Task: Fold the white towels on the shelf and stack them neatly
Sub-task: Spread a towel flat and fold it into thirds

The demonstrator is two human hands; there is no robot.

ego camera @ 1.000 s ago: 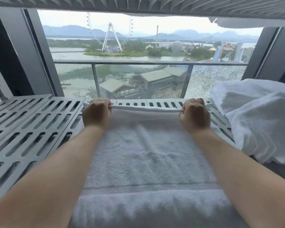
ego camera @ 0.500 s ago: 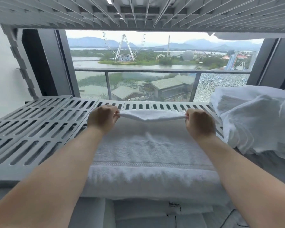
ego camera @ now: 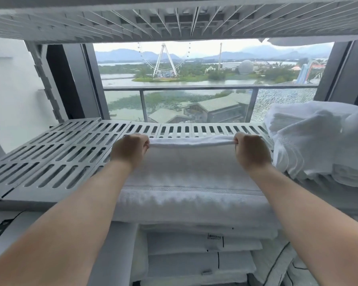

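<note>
White towel (ego camera: pixel 190 172) lay spread on the slatted shelf (ego camera: pixel 56 153), its long axis running away from the person and its near end over the front lip. An unfolded towel heap (ego camera: pixel 318 141) sat just beside it on the right. Left hand (ego camera: pixel 130 150) and right hand (ego camera: pixel 250 151), fingers curled, each pinched a far corner, level with each other. The fold appeared to call for drawing that edge nearward.

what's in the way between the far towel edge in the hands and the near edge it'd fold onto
Nothing visible. The left hand and right hand grip the towel at its far edge; its surface toward the near edge lies bare. The heaped towels sit off to the right.
</note>
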